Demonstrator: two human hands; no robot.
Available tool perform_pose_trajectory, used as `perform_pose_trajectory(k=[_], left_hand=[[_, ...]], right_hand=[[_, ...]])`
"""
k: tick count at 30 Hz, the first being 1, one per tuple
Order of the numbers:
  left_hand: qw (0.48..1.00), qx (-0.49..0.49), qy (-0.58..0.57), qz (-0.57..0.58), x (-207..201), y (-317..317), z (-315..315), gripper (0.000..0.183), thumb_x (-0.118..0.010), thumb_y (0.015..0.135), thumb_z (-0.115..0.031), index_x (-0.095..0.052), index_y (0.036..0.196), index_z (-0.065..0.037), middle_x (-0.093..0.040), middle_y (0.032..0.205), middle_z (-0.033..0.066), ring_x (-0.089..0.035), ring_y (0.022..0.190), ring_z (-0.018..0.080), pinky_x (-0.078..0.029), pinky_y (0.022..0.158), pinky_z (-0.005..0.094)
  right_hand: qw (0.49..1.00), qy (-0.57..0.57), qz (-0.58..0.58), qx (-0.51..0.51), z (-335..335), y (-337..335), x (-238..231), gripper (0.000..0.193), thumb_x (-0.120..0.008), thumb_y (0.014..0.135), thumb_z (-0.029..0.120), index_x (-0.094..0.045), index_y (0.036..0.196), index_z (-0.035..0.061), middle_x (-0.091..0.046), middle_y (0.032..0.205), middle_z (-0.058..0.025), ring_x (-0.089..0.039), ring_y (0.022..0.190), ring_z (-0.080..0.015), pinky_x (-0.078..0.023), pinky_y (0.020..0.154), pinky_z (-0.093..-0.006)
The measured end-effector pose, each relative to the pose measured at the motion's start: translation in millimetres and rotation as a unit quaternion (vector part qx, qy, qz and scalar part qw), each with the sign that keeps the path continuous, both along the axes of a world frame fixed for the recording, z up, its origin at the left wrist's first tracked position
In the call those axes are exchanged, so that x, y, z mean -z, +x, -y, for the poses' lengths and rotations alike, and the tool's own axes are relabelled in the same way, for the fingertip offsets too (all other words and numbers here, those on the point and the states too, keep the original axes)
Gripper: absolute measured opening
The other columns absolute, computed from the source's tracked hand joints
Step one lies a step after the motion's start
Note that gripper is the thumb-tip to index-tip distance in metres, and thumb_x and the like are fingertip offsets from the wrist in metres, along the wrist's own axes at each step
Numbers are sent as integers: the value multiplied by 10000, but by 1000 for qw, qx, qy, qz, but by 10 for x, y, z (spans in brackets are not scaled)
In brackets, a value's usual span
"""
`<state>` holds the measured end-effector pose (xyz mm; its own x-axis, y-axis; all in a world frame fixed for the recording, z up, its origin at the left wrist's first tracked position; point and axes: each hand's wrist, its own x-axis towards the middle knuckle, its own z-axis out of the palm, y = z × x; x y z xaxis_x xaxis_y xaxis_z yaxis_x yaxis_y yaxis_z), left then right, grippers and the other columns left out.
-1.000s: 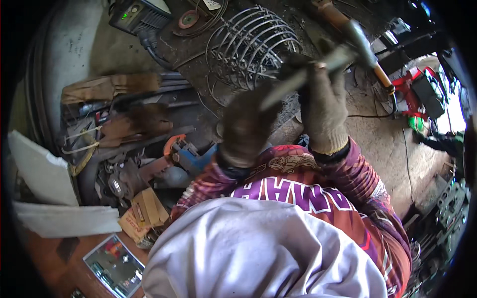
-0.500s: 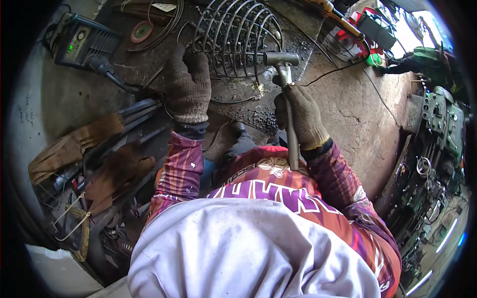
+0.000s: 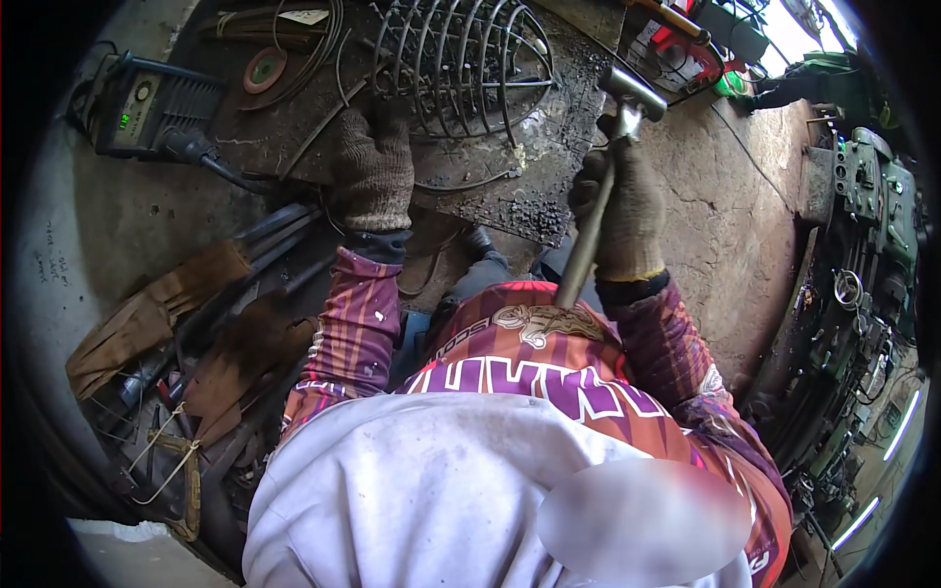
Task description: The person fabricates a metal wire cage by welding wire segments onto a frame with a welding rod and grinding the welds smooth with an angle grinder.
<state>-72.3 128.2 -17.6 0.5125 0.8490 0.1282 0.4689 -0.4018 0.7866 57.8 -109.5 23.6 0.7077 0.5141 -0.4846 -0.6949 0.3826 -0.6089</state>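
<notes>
A domed cage of curved metal rods [image 3: 465, 69] lies on the dark work surface in front of me. At its lower left edge my left hand [image 3: 372, 176], in a brown knit glove, has its fingers curled against the rods; the fingertips are partly hidden. My right hand [image 3: 629, 211], gloved the same way, is wrapped round the handle of a metal hammer [image 3: 589, 235]. The hammer's head [image 3: 632, 93] is up to the right of the cage, apart from it, and the handle's end points back toward my shirt.
A welding machine [image 3: 147, 108] with a thick cable stands at the left. Near it lie a grinding disc [image 3: 264, 71] and coiled wire. Dark grit [image 3: 524, 218] covers the surface's near corner. Metal bars and brown leather pieces [image 3: 157, 304] are at lower left; green machinery [image 3: 872, 216] stands right.
My right hand has moved right with the hammer, its head swinging away from the cage's edge. My left hand stays at the cage's lower left. The whole view has shifted slightly.
</notes>
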Motion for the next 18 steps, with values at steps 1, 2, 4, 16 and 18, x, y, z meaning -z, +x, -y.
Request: perform_pose_trajectory(k=[1,2,4,16,18], left_hand=[[1000,1,-18,-7,-23,-4,3,370,-641,1007,-268,-624,1252,9,-703,1178,225,-691,1075,385,-533,897,459],[1000,-2,6,27,-27,-3,13,382,-654,999,-332,-636,1184,1,-705,1099,217,-694,1011,385,-531,849,463],[994,0,50,95,12,20,37,452,-681,983,-461,-661,1048,-14,-709,941,199,-701,882,385,-527,752,470],[999,0,-20,36,-37,13,29,436,-660,997,-371,-632,1253,-19,-722,1146,213,-707,1029,392,-537,853,465],[1000,1,-7,24,-14,30,-4,425,-664,998,-362,-635,1242,-15,-728,1131,203,-715,1009,366,-537,840,456]], right_hand=[[997,-68,11,-46,-74,-68,-23,296,-578,1036,374,-605,1175,114,-621,787,-46,-569,553,-151,-469,469,-291],[986,-135,22,-91,-136,-145,-52,295,-577,1034,370,-605,1174,111,-610,771,-39,-558,545,-148,-465,466,-289],[970,-138,66,-188,-97,-160,-52,338,-582,1027,373,-606,1234,107,-597,758,-32,-549,546,-132,-461,464,-268],[978,-88,-7,-191,-54,-55,0,297,-586,1033,348,-600,1210,110,-590,762,-36,-552,540,-144,-471,463,-267],[988,-69,-36,-134,28,23,-18,303,-592,1031,351,-597,1225,119,-592,777,-31,-556,559,-141,-469,463,-259]])
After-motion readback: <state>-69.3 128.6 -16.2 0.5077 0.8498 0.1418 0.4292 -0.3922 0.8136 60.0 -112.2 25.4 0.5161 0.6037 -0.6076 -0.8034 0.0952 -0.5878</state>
